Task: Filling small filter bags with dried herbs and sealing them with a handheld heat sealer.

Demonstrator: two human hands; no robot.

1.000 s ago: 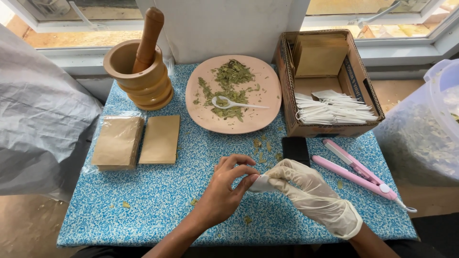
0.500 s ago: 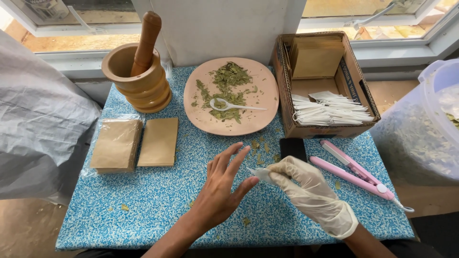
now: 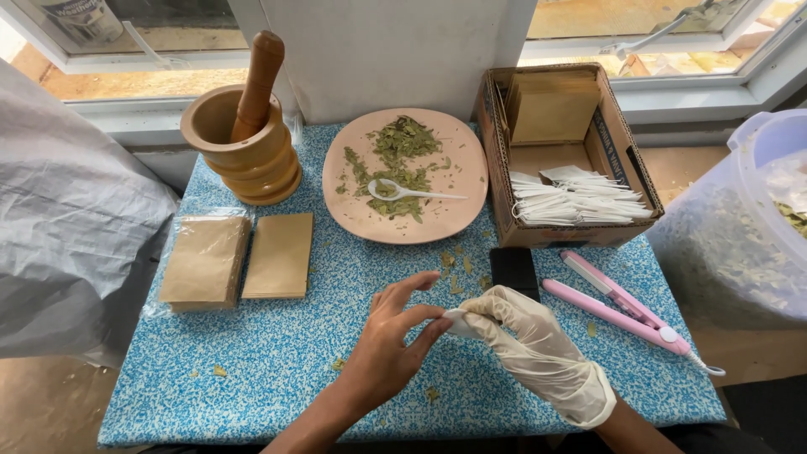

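Observation:
My bare left hand point(image 3: 391, 345) and my gloved right hand point(image 3: 525, 340) meet over the blue speckled table point(image 3: 252, 370), near its front edge. Between them sits a small white sachet point(image 3: 459, 322). The right hand's fingers are closed on it, and the left thumb and forefinger pinch its left end. Behind them stands a pink plate point(image 3: 458, 160) with dried green leaves point(image 3: 395, 160) and a white plastic spoon point(image 3: 403, 192).
A wooden mortar with a pestle point(image 3: 244, 126) stands at the back left. Brown paper pouches point(image 3: 239, 259) lie at the left. A cardboard box point(image 3: 618, 151) holds white sachets and brown pouches. A black phone point(image 3: 513, 267) and a pink hair-iron-like sealer point(image 3: 626, 303) lie at the right. A plastic tub point(image 3: 756, 219) of leaves stands beyond the table.
My left hand opened its fingers wide half a second ago and has now closed thumb and forefinger on the sachet again. My right hand has stayed on the sachet.

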